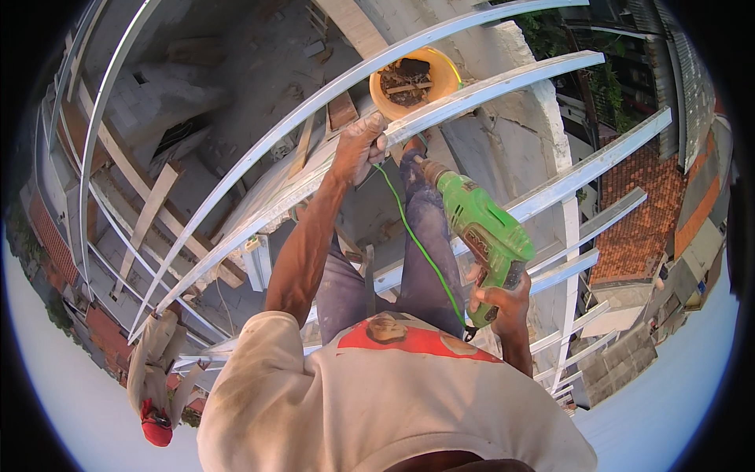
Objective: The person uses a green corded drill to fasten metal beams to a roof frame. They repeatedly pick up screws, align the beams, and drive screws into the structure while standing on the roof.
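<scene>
My right hand [503,303] grips the handle of a green power drill [484,216], whose body is dusty and whose chuck points up and left. A thin bright green cord [410,228] rises from below the drill's handle toward my left hand. My left hand [360,149] is closed around a long silvery metal beam [487,90], well left of the drill's chuck. The drill's tip is apart from that hand; whether a bit is fitted I cannot make out. My legs [425,228] in dusty trousers are below, between the beams.
A yellowish bucket [447,69] holding debris stands beyond the beam. More metal beams [598,161] cross on both sides, over a deep drop to a rough floor [259,79]. Wooden planks [149,208] lie at left. A co-worker in a red cap [156,429] is at lower left; tiled roofs [633,212] lie right.
</scene>
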### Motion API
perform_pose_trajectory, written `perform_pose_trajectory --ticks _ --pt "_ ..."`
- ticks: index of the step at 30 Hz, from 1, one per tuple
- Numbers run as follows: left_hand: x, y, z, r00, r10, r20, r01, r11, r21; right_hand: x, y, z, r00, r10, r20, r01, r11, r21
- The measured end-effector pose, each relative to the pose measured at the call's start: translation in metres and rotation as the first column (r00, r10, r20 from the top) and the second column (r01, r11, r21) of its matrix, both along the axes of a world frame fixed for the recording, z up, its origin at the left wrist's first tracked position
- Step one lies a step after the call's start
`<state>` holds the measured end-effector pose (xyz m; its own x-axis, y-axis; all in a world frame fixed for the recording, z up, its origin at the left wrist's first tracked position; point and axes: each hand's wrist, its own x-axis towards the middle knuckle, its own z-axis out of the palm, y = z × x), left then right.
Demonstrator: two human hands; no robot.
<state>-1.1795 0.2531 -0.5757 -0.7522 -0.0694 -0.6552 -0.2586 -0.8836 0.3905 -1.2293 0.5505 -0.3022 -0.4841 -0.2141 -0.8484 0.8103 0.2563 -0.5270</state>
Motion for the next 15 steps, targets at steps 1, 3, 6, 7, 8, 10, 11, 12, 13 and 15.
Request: perform_pose_trajectory --ticks 1,3,6,7,8,10,11,12,13,15 --pt "-0.003 0.006 -0.003 0.999 0.053 -0.004 -0.053 0.997 0.062 -0.003 -0.006 0.005 1.000 -0.015 0.007 0.015 1.000 -0.027" --pt "-0.005 0.017 -0.006 0.991 0.132 0.026 -0.134 0.984 0.113 -0.006 -0.012 0.008 1.000 -0.012 0.002 0.012 0.998 -0.068" --pt "-0.013 0.027 0.000 0.982 0.166 0.085 -0.175 0.978 0.110 -0.010 -0.017 0.008 0.999 0.029 -0.036 -0.032 0.995 -0.093" --pt "-0.014 0.028 0.003 0.985 0.150 0.087 -0.160 0.979 0.124 -0.011 -0.020 0.007 0.998 0.035 -0.045 -0.039 0.995 -0.097" --pt "-0.015 0.029 0.006 0.987 0.134 0.089 -0.146 0.980 0.137 -0.012 -0.021 0.007 0.998 0.042 -0.053 -0.047 0.994 -0.100" --pt "-0.016 0.029 0.012 0.992 0.108 0.072 -0.118 0.981 0.156 -0.013 -0.020 0.003 0.998 0.050 -0.046 -0.055 0.994 -0.100" --pt "-0.017 0.029 0.015 0.994 0.094 0.063 -0.103 0.981 0.165 -0.013 -0.019 0.002 0.998 0.054 -0.043 -0.058 0.993 -0.099" --pt "-0.018 0.030 0.016 0.995 0.083 0.057 -0.092 0.982 0.167 -0.012 -0.019 0.002 0.998 0.044 -0.041 -0.048 0.994 -0.101" --pt "-0.019 0.031 0.016 0.996 0.075 0.052 -0.083 0.982 0.171 -0.013 -0.020 0.001 0.999 0.035 -0.038 -0.039 0.994 -0.100" --pt "-0.021 0.033 0.016 0.995 0.065 0.070 -0.077 0.979 0.191 -0.013 -0.020 0.000 0.999 0.030 -0.033 -0.033 0.995 -0.096"
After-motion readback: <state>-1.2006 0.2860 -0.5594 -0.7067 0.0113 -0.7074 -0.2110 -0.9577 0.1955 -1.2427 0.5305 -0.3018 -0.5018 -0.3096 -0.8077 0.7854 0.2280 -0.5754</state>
